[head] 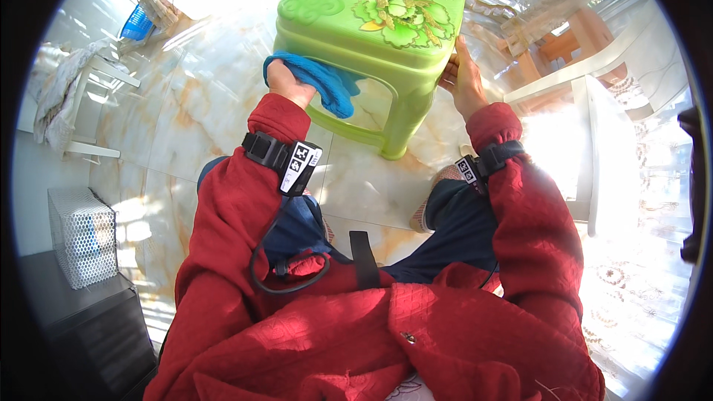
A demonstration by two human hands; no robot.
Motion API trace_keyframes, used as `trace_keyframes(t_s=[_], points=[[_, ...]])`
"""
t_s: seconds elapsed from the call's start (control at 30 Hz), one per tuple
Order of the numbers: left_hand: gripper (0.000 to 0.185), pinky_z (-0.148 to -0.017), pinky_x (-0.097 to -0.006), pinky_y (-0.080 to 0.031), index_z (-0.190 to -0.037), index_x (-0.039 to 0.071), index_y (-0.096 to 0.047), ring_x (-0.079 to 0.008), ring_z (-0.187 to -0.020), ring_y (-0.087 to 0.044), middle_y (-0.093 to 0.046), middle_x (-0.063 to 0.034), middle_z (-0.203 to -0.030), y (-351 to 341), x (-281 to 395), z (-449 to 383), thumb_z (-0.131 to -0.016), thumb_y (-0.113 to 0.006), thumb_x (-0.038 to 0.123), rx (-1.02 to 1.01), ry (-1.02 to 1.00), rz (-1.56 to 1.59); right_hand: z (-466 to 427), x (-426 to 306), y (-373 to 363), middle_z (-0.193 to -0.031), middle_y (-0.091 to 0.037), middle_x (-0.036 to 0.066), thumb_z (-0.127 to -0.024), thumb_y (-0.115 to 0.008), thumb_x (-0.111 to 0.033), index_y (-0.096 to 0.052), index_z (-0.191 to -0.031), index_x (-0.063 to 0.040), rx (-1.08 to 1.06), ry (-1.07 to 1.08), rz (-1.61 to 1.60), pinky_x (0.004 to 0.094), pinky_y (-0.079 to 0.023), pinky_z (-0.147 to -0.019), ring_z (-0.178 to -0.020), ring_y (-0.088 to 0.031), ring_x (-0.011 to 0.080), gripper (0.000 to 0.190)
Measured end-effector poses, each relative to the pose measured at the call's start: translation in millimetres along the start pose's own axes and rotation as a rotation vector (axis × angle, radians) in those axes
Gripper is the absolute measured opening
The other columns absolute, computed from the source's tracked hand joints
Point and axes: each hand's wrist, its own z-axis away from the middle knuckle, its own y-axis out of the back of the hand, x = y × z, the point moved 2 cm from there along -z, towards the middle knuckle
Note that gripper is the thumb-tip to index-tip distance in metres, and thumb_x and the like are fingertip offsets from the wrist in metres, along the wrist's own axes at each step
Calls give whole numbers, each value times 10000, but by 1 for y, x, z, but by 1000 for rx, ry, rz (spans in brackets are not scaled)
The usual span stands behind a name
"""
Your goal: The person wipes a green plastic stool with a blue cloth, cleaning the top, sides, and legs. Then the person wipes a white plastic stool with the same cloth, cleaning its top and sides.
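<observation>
A green plastic stool stands or is held before me, tilted in view, its seat printed with large flowers and bearing writing. My left hand grips a blue cloth against the stool's left leg, just under the seat. Part of the cloth hangs into the opening between the legs. At the stool's right side, my right hand rests against the leg below the seat rim, its fingers partly hidden behind it. Whether the far legs touch the floor cannot be seen.
Marbled tiles cover the floor. A white mesh basket sits on a dark cabinet at left, below a white stool draped with cloth. At right are a white chair and a wooden stool. A blue basket stands far left.
</observation>
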Motion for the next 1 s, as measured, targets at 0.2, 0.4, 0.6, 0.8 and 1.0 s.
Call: trace_keyframes(t_s=[0.2, 0.4, 0.6, 0.8, 1.0], points=[[352, -876, -475, -503, -1195, 18, -518, -324, -1046, -584, -597, -161, -1161, 4, -21, 16, -992, -343, 246, 31, 14, -173, 3, 0, -3, -954, -656, 42, -865, -423, -696, -628, -1053, -35, -65, -42, 20, 327, -433, -875, -878, -584, 151, 717], [390, -884, -374, -466, -1171, 81, -541, -179, -988, -581, -609, -64, -1077, -1, -87, 71, -984, -431, 405, -340, 172, -517, -1, 6, -5, -988, -679, 62, -858, -462, -679, -628, -1127, -61, -86, -26, -39, 318, -422, -856, -864, -593, 144, 694], [337, -893, -318, -423, -1179, 77, -557, -172, -1010, -570, -614, -55, -1076, 28, -116, 57, -936, -500, 304, -630, -98, -1088, 2, 2, -5, -1050, -669, 69, -875, -442, -669, -598, -1178, -59, -140, -31, -43, 315, -427, -857, -898, -597, 143, 699], [355, -944, -388, -417, -1199, 25, -541, -367, -1088, -554, -582, -218, -1185, 80, -155, 29, -871, -484, 147, -602, -61, -1588, 3, -2, -4, -1011, -672, 46, -875, -434, -676, -614, -1127, -55, -98, -45, -16, 313, -441, -876, -899, -607, 157, 694], [278, -827, -411, -479, -1055, -6, -622, -397, -954, -602, -636, -243, -1012, 105, -153, 2, -852, -530, 160, -453, -117, -1851, 3, -2, -4, -1025, -674, 79, -888, -438, -650, -598, -1154, -12, -141, -36, -27, 311, -439, -852, -882, -604, 147, 710]])
